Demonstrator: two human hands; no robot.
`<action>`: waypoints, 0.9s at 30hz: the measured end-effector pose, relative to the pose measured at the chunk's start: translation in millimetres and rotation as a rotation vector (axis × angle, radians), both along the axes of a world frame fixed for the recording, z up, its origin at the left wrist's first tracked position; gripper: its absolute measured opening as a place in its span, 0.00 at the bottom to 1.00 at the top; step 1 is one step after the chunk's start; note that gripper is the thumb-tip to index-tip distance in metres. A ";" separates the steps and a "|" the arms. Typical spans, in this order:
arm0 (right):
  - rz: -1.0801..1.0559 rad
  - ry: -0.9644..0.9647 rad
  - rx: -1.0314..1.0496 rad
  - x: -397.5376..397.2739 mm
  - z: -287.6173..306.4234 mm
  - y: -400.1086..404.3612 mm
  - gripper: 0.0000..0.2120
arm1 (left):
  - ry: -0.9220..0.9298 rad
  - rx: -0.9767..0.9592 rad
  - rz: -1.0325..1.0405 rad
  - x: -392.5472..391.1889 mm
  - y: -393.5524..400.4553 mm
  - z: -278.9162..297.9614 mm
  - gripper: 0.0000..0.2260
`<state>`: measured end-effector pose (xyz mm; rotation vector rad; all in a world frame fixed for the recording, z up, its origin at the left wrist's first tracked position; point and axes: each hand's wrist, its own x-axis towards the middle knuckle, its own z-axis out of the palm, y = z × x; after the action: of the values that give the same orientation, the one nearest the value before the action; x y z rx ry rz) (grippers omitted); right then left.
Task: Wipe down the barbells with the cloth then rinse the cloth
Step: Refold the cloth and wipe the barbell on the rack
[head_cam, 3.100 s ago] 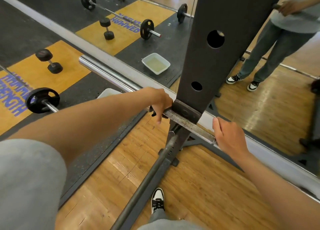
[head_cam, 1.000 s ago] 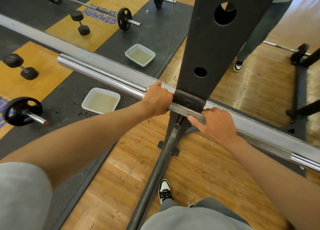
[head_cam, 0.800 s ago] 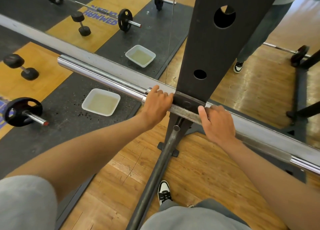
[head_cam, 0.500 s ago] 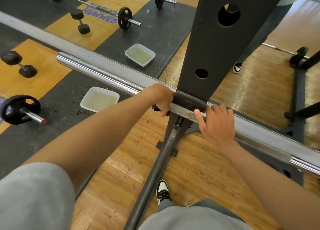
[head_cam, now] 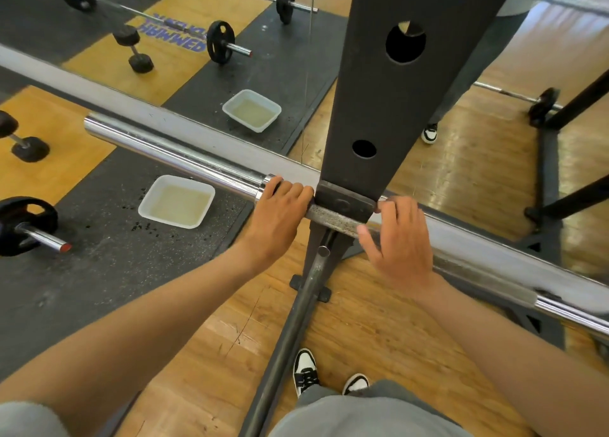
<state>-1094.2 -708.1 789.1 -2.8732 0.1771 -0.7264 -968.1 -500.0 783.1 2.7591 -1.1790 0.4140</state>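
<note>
A chrome barbell (head_cam: 171,155) lies across a hook of the black rack upright (head_cam: 379,107), running from upper left to lower right. My left hand (head_cam: 280,212) grips the bar just left of the upright, at the sleeve collar. A dark scrap, seemingly the cloth (head_cam: 276,186), shows between its fingers; the rest is hidden. My right hand (head_cam: 402,239) holds the knurled shaft just right of the upright, fingers over the top, thumb spread toward the hook.
A white tub of cloudy water (head_cam: 178,202) sits on the black mat below the bar's left sleeve. A small plate-loaded bar (head_cam: 29,229) and a dumbbell (head_cam: 23,143) lie at far left. The rack's base rail (head_cam: 290,331) runs toward my shoes. A wall mirror stands right behind the bar.
My left hand has rolled back over the top of the bar at the collar. My right hand has shifted slightly right along the shaft, its thumb now spread out.
</note>
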 end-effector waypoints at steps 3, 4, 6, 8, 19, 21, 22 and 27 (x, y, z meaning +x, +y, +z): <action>0.060 -0.098 -0.019 -0.5 2.2 -1.4 0.18 | 0.110 0.161 -0.058 5.5 5.1 24.8 0.22; 0.071 -0.163 0.009 -0.7 4.5 -0.2 0.16 | 0.141 0.203 -0.066 5.6 5.3 34.3 0.24; 0.149 -0.310 0.083 -2.1 11.3 6.3 0.13 | 0.169 0.207 -0.068 3.1 4.0 52.2 0.21; 0.324 -0.341 0.116 -1.0 19.3 16.3 0.11 | 0.245 0.118 0.004 0.9 5.6 64.8 0.16; 0.891 0.307 0.019 59.6 29.9 25.5 0.18 | 0.234 -0.801 0.581 -7.6 15.4 97.1 0.16; 0.958 0.409 -0.026 61.1 24.8 21.7 0.22 | 0.166 -0.687 0.498 -14.2 12.3 84.7 0.19; 0.976 0.419 -0.062 60.3 20.9 20.7 0.23 | 0.189 -0.557 0.436 -17.6 11.1 71.6 0.21; 1.030 0.332 -0.209 64.6 12.4 21.8 0.22 | 0.355 -0.195 0.357 -26.1 18.4 29.4 0.27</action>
<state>-1029.7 -686.3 801.5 -2.6729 -1.2850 -0.0570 -994.2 -481.6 812.5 2.7136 -0.5379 0.0545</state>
